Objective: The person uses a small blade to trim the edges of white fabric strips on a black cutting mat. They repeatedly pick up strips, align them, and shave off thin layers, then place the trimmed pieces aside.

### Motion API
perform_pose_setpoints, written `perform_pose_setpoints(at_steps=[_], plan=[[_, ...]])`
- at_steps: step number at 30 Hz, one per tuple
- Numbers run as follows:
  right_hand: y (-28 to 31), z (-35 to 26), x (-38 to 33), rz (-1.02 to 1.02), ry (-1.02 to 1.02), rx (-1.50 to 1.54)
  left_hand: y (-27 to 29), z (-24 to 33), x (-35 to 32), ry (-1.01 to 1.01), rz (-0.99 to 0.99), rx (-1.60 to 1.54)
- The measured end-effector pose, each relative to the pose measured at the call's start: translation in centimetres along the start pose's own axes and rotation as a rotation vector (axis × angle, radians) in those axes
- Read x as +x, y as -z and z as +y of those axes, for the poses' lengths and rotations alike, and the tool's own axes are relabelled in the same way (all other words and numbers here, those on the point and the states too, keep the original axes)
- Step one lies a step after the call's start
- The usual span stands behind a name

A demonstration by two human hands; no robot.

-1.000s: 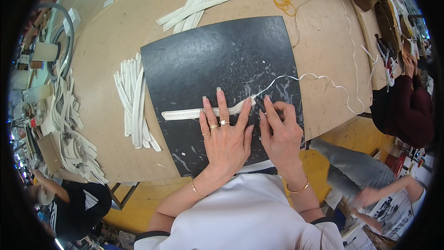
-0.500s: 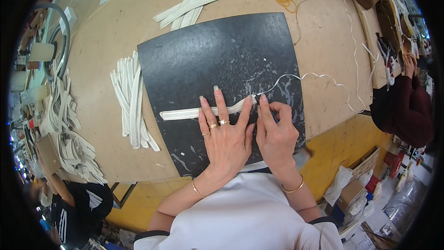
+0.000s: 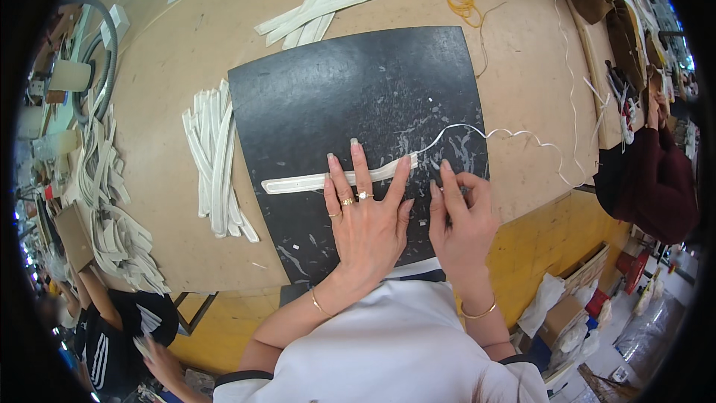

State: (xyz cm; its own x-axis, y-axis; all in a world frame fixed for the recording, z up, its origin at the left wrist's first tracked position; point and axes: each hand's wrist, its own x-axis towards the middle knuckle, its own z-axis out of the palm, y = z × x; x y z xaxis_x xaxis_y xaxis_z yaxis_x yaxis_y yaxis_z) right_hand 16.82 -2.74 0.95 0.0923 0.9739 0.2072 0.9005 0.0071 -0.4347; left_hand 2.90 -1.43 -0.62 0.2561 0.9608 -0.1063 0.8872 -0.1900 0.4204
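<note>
- The desk (image 3: 186,52) is a wide tan board that fills most of what I see, its yellow front edge below my arms.
- A black mat (image 3: 358,89) lies in the middle of the desk, scuffed with pale marks near my hands.
- A pile of white strips (image 3: 212,157) lies on the desk just left of the mat, and a second bundle (image 3: 328,0) lies beyond the mat's far edge.
- A bigger heap of strips (image 3: 104,201) spills over the desk's left end.
- A person in a dark red sleeve (image 3: 656,179) sits at the right end of the desk; another in black (image 3: 112,328) is at the lower left.
- One white strip (image 3: 328,177) lies across the mat, running left to right and touching my left fingertips.
- My left hand (image 3: 365,220) lies flat and spread wide, fingers pressing the strip's right half onto the mat.
- My right hand (image 3: 459,213) is just beside it, fingers curled narrow at the strip's right end; I cannot tell what they pinch.
- A thin white cord (image 3: 507,134) snakes from the strip's right end across the mat and off to the right.
- A coil of yellow cord (image 3: 462,0) lies on the desk past the mat's far right corner.
</note>
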Motion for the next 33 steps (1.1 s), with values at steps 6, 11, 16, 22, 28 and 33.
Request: perform_pose_setpoints(at_steps=[6, 11, 16, 22, 28, 33], plan=[[-1.3, 0.2, 2.1, 0.121, -0.026, 0.123, 0.0, -0.1, 0.0, -0.003, -0.007, 0.019], [-1.0, 2.2, 5.5, -0.067, 0.054, 0.178, -0.1, -0.1, -0.1, -0.007, -0.004, 0.017], [-0.6, 3.8, 6.2, -0.277, 0.139, -0.002, -0.3, -0.2, -0.1, -0.011, 0.009, 0.024], [0.3, 5.3, 7.2, -0.212, 0.219, -0.011, -0.3, -0.2, -0.1, -0.005, 0.002, 0.036], [0.1, 5.1, 6.7, -0.233, 0.319, -0.013, -0.4, -0.2, -0.1, -0.015, 0.017, 0.068], [0.5, 6.3, 7.4, -0.177, 0.366, -0.204, -0.2, -0.2, 0.0, -0.009, 0.007, 0.064]])
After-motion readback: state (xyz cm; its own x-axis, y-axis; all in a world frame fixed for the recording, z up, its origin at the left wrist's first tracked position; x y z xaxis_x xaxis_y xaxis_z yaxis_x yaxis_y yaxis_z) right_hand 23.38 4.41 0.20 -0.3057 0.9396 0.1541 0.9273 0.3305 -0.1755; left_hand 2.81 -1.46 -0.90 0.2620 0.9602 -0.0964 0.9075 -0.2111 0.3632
